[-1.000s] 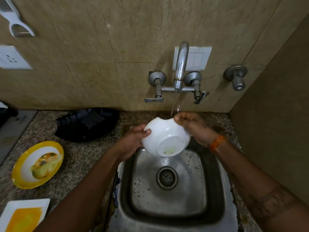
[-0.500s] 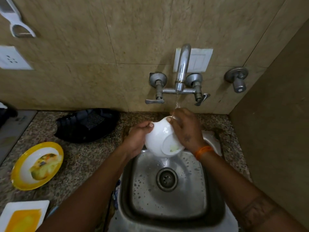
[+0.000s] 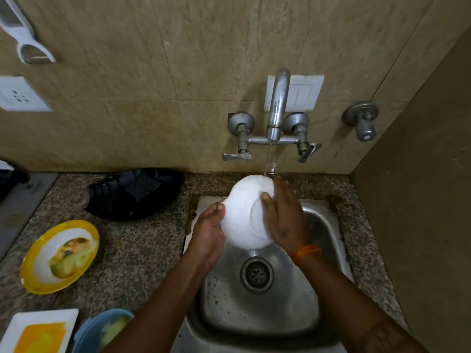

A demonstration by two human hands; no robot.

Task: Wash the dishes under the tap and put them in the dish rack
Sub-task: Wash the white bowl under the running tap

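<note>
Between both hands (image 3: 207,231) (image 3: 283,215), white bowl (image 3: 242,212), base up.

The round ceramic bowl (image 3: 242,215) I hold is plain glossy white, with no pattern on its underside. On my right wrist sits an orange thread band (image 3: 305,252). The steel sink basin (image 3: 257,301) is dull silver-grey, speckled with pale droplets. The stone counter (image 3: 142,250) is mottled brown, grey and black granite. The wall tiles (image 3: 178,72) are beige with faint veining. The round plate (image 3: 60,256) has a yellow rim, a white centre and yellowish-green smears. The square plate (image 3: 38,329) is white with orange-yellow residue. The plastic bowl (image 3: 102,329) is light blue. The ribbed rack (image 3: 132,192) is black.
</note>
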